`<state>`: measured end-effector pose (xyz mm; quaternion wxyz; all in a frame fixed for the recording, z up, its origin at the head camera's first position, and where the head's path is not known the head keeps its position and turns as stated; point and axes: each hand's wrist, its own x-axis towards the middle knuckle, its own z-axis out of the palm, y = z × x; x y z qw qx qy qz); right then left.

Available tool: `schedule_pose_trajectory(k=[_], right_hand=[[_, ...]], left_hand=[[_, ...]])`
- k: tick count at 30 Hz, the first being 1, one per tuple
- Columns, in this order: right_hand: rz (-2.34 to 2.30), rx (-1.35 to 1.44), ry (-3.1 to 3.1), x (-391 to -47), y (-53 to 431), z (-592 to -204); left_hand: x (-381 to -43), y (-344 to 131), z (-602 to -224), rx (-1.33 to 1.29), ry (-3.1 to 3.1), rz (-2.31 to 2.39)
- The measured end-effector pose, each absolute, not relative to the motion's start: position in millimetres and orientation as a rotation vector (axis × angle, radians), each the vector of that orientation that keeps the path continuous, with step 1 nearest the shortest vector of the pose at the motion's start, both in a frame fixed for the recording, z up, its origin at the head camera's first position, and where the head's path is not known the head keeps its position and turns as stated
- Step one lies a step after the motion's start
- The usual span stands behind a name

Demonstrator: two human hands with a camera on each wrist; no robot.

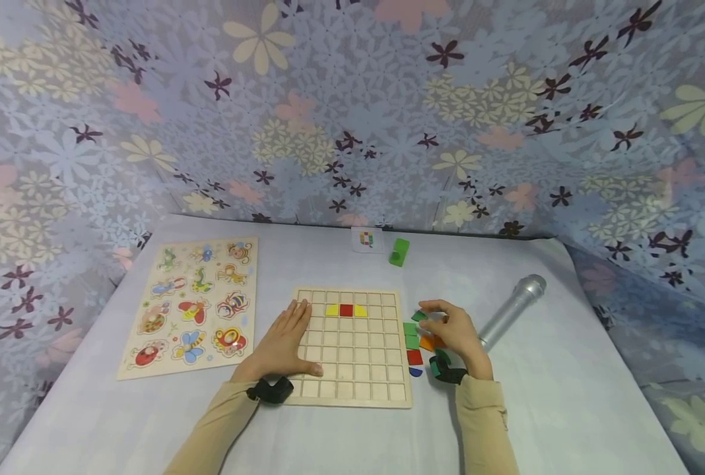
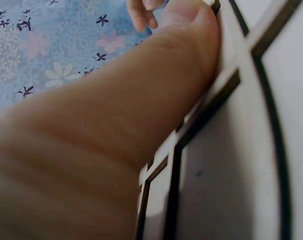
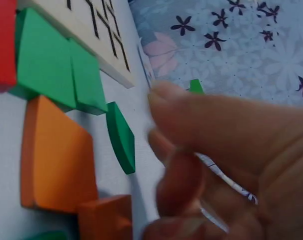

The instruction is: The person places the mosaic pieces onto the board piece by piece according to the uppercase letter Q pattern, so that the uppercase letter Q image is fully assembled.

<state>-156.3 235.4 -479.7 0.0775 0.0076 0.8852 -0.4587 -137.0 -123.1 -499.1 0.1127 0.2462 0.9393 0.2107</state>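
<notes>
My left hand rests spread on the left side of a wooden grid board, its thumb lying across the cells. Near the board's top, a red square sits between two yellow pieces. My right hand hovers right of the board with bent fingers and a gap before the thumb. Just beyond its fingertips lies a green curved-edge piece, apart from them in the right wrist view. Green blocks, orange blocks and a red block lie close by. Nothing shows in either hand.
A wooden animal puzzle lies on the left. Behind the board are a small pattern card and a bright green block. A silver microphone lies right of my right hand. A blue half-round piece is beside the board.
</notes>
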Motion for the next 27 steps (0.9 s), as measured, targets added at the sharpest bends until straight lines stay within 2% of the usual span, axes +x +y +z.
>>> schedule_pose_trajectory(k=[6,27], right_hand=[[-1.343,-0.101,2.580,-158,232,-486],[-1.259,0.069,2.823,-163,216,-489]], left_hand=[[-137,-123,-499,0.726,2.755,0.602],[-137,-123,-501,0.725,2.758,0.614]])
